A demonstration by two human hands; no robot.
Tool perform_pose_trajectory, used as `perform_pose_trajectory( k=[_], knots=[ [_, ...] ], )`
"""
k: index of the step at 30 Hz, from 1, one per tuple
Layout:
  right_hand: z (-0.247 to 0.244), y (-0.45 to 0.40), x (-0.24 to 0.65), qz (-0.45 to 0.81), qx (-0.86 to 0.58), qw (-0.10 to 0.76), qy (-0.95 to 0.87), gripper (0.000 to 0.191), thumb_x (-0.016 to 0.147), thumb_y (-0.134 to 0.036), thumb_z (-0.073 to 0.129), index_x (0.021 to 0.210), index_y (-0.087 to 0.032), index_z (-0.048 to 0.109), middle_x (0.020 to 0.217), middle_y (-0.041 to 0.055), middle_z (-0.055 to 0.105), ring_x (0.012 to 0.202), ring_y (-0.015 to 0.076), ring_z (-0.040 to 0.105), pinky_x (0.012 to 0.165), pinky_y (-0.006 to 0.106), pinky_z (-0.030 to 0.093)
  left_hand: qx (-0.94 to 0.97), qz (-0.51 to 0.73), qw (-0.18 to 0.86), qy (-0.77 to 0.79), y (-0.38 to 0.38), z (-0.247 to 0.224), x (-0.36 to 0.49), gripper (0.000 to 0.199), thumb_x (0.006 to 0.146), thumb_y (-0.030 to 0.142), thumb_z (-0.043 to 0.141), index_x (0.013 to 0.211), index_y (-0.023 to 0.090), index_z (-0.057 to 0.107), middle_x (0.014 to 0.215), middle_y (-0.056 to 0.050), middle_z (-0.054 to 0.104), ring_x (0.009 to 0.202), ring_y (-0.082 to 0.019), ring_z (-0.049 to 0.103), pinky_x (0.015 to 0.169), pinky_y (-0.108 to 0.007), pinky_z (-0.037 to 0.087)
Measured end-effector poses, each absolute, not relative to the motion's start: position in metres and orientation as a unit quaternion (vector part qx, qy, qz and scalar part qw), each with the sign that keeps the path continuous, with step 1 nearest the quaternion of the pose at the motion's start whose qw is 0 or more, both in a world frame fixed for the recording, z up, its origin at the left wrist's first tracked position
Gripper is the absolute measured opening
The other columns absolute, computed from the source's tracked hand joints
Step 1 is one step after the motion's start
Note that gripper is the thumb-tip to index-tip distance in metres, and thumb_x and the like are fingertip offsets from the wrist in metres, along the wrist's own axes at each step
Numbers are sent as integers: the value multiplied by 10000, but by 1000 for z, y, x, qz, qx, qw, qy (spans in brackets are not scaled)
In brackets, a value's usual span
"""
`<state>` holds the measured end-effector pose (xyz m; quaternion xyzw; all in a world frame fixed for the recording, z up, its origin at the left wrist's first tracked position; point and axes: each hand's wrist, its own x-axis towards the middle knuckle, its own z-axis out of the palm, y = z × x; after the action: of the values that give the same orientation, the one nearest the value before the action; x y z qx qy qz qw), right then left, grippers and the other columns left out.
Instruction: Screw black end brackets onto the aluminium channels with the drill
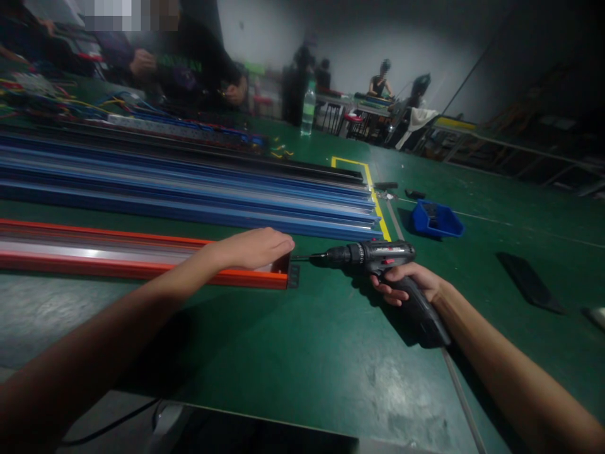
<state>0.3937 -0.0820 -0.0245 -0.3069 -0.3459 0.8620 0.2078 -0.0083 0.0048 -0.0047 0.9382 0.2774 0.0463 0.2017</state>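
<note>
My right hand [411, 284] is wrapped round the grip of a black cordless drill [385, 253], held level and pointing left. Its long thin bit [302, 258] reaches the black end cap [293, 276] of an orange metal channel [246, 278]; whether the tip is seated in a screw cannot be made out. My left hand [262, 246] lies over that end of the channel, closed around its far side with the fingertips partly hidden. The channel lies flat on the green table, its silvery inside facing up, and runs out of view to the left.
Behind the channel lie several blue profiles [265, 211] and a black one [302, 165], ending near yellow tape [382, 217]. A blue bin [437, 219] with dark parts, a flat black piece [529, 282] and a bottle [308, 110] stand farther off. Wires and people are across the table.
</note>
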Motion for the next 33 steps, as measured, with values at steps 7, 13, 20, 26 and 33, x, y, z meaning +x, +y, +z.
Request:
perform_pose_trajectory(
  k=[7, 13, 20, 26, 33],
  knots=[
    [-27, -81, 394, 860, -312, 213, -343, 231, 886, -187, 694, 1055, -37, 740, 805, 52, 681, 494, 58, 547, 584, 223, 557, 940, 48, 197, 276, 2, 0, -7, 445, 1100, 379, 274, 799, 210, 555, 813, -20, 645, 698, -168, 566, 671, -301, 390],
    [-25, -82, 394, 856, -312, 210, -354, 227, 884, -191, 686, 1049, -47, 745, 805, 46, 680, 490, 55, 522, 577, 218, 547, 936, 47, 208, 279, 4, -3, -7, 447, 1099, 397, 278, 808, 213, 563, 832, -26, 646, 724, -174, 570, 686, -306, 384],
    [-27, -82, 396, 859, -306, 211, -351, 183, 887, -180, 680, 1019, -62, 723, 805, 40, 676, 491, 53, 519, 576, 212, 546, 937, 43, 204, 279, 3, -3, -7, 440, 1103, 387, 266, 823, 210, 555, 839, -25, 636, 731, -171, 566, 696, -307, 384],
    [-28, -82, 395, 857, -309, 215, -353, 168, 884, -181, 688, 999, -61, 718, 790, 36, 672, 485, 53, 521, 577, 218, 551, 938, 47, 206, 275, 4, -3, -8, 419, 1096, 372, 290, 814, 211, 554, 831, -25, 638, 716, -171, 562, 684, -307, 382],
    [-25, -83, 394, 853, -323, 216, -349, 161, 870, -169, 691, 980, -54, 719, 780, 41, 673, 475, 51, 514, 570, 223, 550, 936, 57, 209, 276, 5, -5, -8, 418, 1093, 373, 301, 808, 211, 560, 821, -24, 640, 719, -171, 570, 686, -311, 389]
  ],
)
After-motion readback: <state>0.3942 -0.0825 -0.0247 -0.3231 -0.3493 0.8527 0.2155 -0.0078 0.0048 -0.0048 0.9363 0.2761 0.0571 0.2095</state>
